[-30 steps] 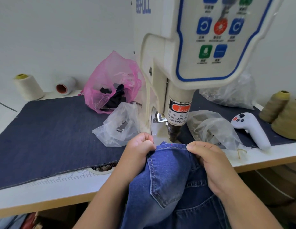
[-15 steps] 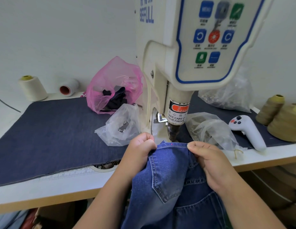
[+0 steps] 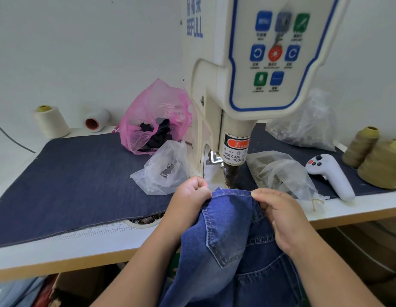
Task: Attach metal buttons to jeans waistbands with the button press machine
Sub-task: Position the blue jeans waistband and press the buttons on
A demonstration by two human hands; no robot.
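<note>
White wall behind, dark denim mat (image 3: 66,185) on the table beyond my hands. Left hand (image 3: 188,202) and right hand (image 3: 279,216) each pinch the jeans waistband (image 3: 231,192), stretched between them, right under the button press machine (image 3: 234,107) head just ahead.

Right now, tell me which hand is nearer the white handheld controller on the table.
Right. The right hand grips the jeans waistband just left of the white controller; the left hand grips the waistband farther left, beyond the press head.
</note>
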